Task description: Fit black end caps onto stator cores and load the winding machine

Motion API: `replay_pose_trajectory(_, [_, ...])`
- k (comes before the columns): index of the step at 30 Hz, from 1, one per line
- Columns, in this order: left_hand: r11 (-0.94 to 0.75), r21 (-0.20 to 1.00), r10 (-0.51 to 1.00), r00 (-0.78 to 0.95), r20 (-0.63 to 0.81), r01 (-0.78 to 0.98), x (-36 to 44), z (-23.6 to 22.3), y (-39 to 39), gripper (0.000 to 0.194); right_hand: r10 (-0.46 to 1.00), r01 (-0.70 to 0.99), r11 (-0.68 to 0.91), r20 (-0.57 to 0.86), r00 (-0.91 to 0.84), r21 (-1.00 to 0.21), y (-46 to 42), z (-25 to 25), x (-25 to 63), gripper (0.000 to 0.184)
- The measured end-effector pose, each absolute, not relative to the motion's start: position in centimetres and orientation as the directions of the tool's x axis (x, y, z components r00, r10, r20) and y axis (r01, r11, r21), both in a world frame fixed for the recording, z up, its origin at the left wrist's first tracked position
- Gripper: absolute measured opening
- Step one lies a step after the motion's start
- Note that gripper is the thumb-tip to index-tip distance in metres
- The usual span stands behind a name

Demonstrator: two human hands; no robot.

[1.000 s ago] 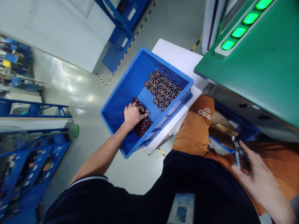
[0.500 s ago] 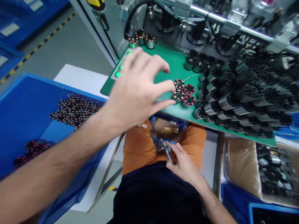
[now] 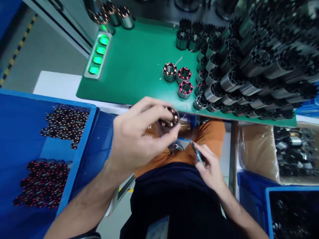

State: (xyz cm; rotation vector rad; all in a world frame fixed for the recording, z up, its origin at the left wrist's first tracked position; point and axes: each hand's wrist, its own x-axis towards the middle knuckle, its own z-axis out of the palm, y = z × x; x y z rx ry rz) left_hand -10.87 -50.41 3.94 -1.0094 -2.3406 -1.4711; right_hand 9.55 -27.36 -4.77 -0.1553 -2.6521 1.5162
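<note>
My left hand (image 3: 139,132) pinches a copper-wound motor stator (image 3: 171,118) just off the near edge of the green work surface (image 3: 134,66). In my right hand (image 3: 209,166), over my lap, is a pair of cutting pliers (image 3: 197,153) with blue handles. Beyond the held stator, a copper-wound stator (image 3: 169,72) stands upright on the green surface. Beside it are two red-wound stators (image 3: 185,89), thin wire ends sticking out. My fingers hide part of the held stator.
Stacked unwound stator cores (image 3: 234,79) crowd the right of the surface. A panel with green lit buttons (image 3: 97,59) sits at left, near several copper-wound stators (image 3: 126,17). A blue bin (image 3: 86,132) holds wound stators. At right stands a lined carton (image 3: 256,152) of metal parts.
My left hand has closed on one of the copper-wound stators and brought it off the surface toward me. The pliers stay in my right hand. The camera view has shifted.
</note>
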Motion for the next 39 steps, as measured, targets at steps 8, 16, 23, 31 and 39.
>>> replay_pose_trajectory(8, [0.344, 0.664, 0.376, -0.745, 0.551, 0.664, -5.0, 2.9, -52.0, 0.027, 0.067, -0.033, 0.275, 0.054, -0.996, -0.961, -30.3, -0.2, 7.7, 0.092])
replay_pose_trajectory(16, [0.408, 0.643, 0.385, -0.760, 0.523, 0.649, -4.1, 2.6, -53.7, 0.028, -0.016, -0.021, 0.221, 0.018, -1.000, -0.975, -31.6, 0.0, 7.1, 0.098])
replay_pose_trajectory(23, [0.336, 0.699, 0.348, -0.773, 0.530, 0.631, -3.8, 2.3, -54.3, 0.029, -0.030, -0.121, 0.277, 0.118, -0.993, -0.953, -32.3, 0.6, 6.4, 0.093])
replay_pose_trajectory(31, [0.323, 0.726, 0.364, -0.788, 0.497, 0.607, -3.5, 2.2, -54.5, 0.029, 0.015, -0.115, 0.358, 0.128, -0.992, -0.927, -32.9, 0.8, 6.3, 0.082])
replay_pose_trajectory(39, [0.064, 0.955, 0.317, -0.913, 0.256, 0.290, -3.7, 0.4, -53.8, 0.022, 0.128, 0.012, 0.511, 0.062, -0.990, -0.859, -31.3, -0.9, 5.8, 0.064])
